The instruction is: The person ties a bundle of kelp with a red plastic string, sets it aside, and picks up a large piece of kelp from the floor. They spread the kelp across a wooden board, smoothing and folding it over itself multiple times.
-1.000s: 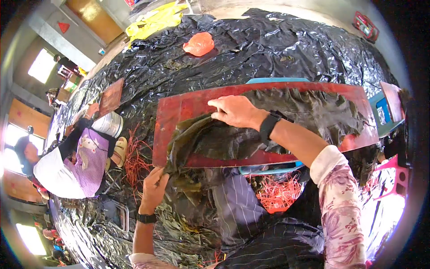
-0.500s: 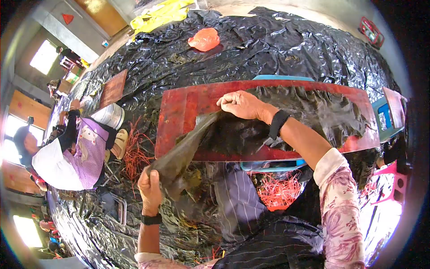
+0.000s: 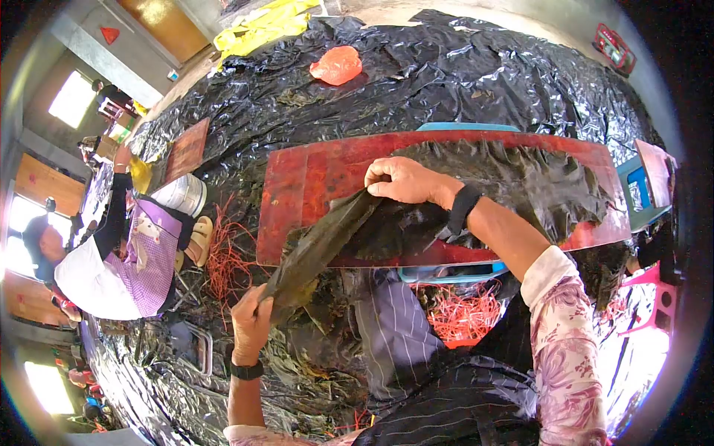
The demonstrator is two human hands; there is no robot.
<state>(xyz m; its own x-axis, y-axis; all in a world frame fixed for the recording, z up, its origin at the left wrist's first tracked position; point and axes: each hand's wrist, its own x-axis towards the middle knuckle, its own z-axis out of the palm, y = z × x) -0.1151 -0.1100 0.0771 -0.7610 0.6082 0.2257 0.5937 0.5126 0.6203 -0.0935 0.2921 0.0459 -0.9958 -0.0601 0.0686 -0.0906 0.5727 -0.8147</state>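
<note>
My right hand (image 3: 409,181) has thumb and forefinger pinching the lifted edge of the kelp-like sheet (image 3: 491,178), other fingers curled in behind. My left hand (image 3: 251,325) pinches the sheet's near-left end between thumb and forefinger, and the strip between my two grips is drawn into a slanting fold. Rightward from my right fingers, the rest of the sheet lies across the red board (image 3: 305,175), its ruffled end stopping just short of the board's right edge.

Edges now! My left fingers are off the board, just outside its near-left corner, and the fold crosses the near edge to reach them. The roomiest stretch is bare red surface left of my right fingers, running to the far and left edges. Beyond that, black plastic sheeting (image 3: 476,82) spreads wide, an orange-red plastic bag (image 3: 337,65) sitting well past my right fingers. Left of my left hand, red strings (image 3: 223,249) lie near a seated person (image 3: 100,290).

Hard to see: my right wrist and forearm cover part of the sheet, and the board hides most of a blue tub (image 3: 446,274) beneath. I can't make out the dark scraps (image 3: 327,338) right of my left hand, and the bottom of the view cuts off my left sleeve (image 3: 260,435).
</note>
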